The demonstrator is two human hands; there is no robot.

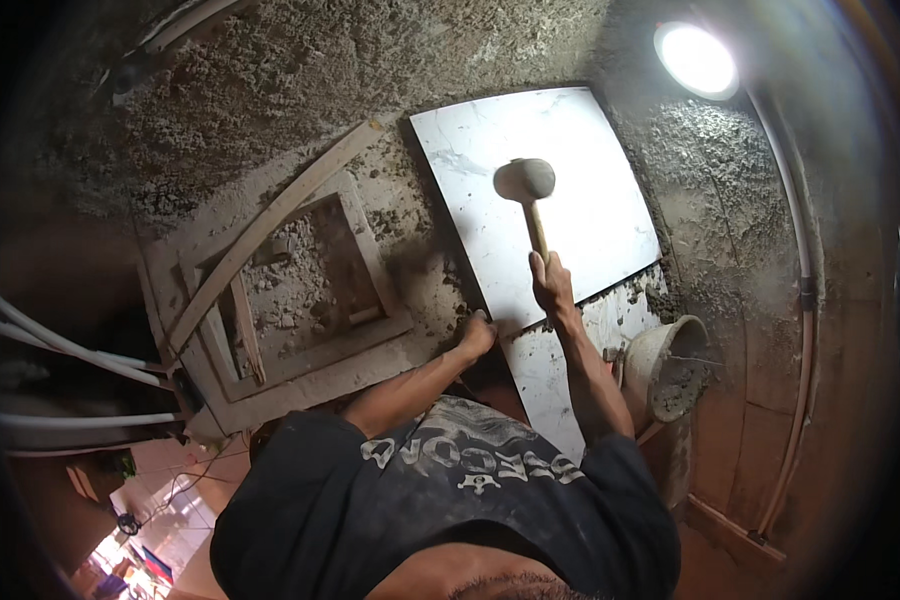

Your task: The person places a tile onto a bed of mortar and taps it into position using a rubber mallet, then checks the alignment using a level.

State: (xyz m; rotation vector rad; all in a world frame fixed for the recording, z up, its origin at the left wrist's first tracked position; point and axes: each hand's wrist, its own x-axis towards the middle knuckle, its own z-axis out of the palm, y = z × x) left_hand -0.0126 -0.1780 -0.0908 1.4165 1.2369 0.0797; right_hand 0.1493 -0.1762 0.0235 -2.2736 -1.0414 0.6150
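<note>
My right hand (552,283) is closed round the wooden handle of a rubber mallet (525,180), whose head is over a large white marble-patterned tile (580,140). Mortar shows along the tile's edges. My left hand (475,337) has curled fingers beside the tile's lower left corner; what they hold, if anything, is hidden. Below that tile lies another white tile piece (540,385), spotted with mortar.
A bucket (683,380) holding mortar stands at right, near a pipe (800,250) and a bright round lamp (696,60). At left are a square rubble-filled opening (400,322), bent wooden battens (270,228) and white pipes (90,418), with rough plastered walls around.
</note>
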